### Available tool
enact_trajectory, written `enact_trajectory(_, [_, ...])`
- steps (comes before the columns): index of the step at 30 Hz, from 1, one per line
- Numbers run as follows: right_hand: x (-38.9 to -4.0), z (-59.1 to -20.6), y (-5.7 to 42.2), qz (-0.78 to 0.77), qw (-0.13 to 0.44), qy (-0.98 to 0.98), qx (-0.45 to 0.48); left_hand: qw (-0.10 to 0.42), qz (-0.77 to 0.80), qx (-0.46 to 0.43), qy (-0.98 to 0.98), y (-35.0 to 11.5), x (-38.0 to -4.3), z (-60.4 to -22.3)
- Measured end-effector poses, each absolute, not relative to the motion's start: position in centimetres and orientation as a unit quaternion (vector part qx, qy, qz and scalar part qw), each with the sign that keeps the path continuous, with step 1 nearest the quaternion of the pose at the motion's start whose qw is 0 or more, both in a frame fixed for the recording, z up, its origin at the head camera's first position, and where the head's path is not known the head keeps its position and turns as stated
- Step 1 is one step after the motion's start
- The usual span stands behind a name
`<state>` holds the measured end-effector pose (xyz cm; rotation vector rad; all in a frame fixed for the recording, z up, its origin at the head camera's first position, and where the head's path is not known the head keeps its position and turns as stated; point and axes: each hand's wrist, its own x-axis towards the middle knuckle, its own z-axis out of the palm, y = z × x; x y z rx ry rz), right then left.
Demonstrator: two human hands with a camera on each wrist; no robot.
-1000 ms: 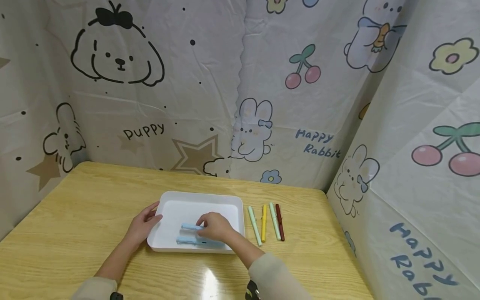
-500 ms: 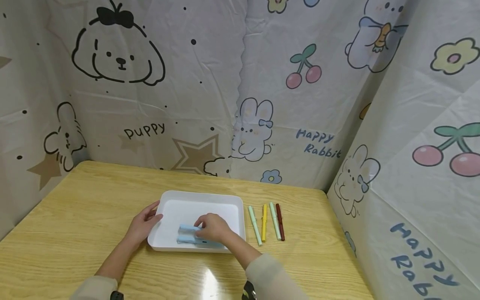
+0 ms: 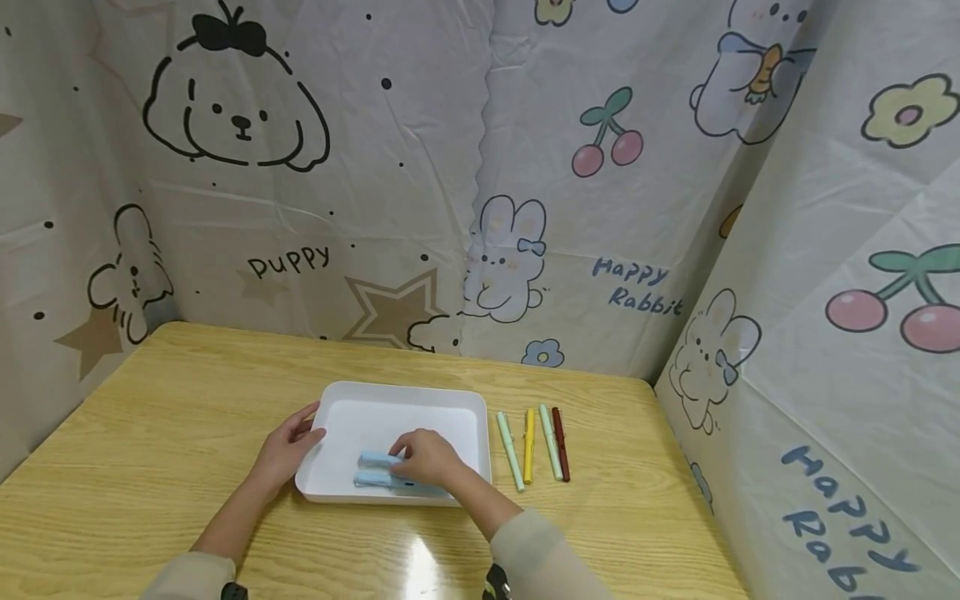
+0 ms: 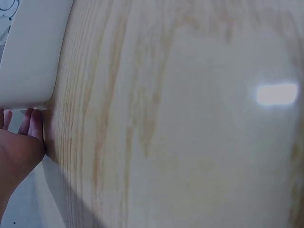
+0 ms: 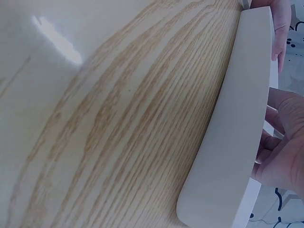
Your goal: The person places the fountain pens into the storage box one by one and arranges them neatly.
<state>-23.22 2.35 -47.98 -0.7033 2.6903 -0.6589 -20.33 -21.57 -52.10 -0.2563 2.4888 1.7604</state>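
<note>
A white tray (image 3: 405,387) rests on the table, with two light-blue pens lying crosswise inside it. My right hand (image 3: 427,458) reaches over the tray's front and pinches the farther blue pen (image 3: 377,459). Just in front of it, nearly parallel, lies the nearer blue pen (image 3: 372,479), its right part beneath the hand. My left hand (image 3: 287,450) holds the tray's left side, thumb over the rim. In the right wrist view the tray's wall (image 5: 232,109) hides the pens and the right fingertips. The left wrist view has the left hand (image 4: 21,147) against the tray's end.
Right of the tray, a mint pen (image 3: 510,451), a yellow pen (image 3: 529,447), a second mint pen (image 3: 550,442) and a dark red pen (image 3: 561,444) lie side by side on the wooden table (image 3: 172,417). A printed curtain (image 3: 420,183) closes off the back and sides.
My right hand has shifted the farther blue pen slightly left and toward me, closer to the nearer one. The left hand and tray stay nearly where they were.
</note>
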Motion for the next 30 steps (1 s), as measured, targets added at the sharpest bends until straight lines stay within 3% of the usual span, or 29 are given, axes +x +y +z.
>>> enact_trajectory(30, [-23.25, -48.24, 2.18, -0.237, 0.145, 0.930, -0.243, 0.041, 0.572, -0.094, 0.814, -21.45, -20.43, -52.29])
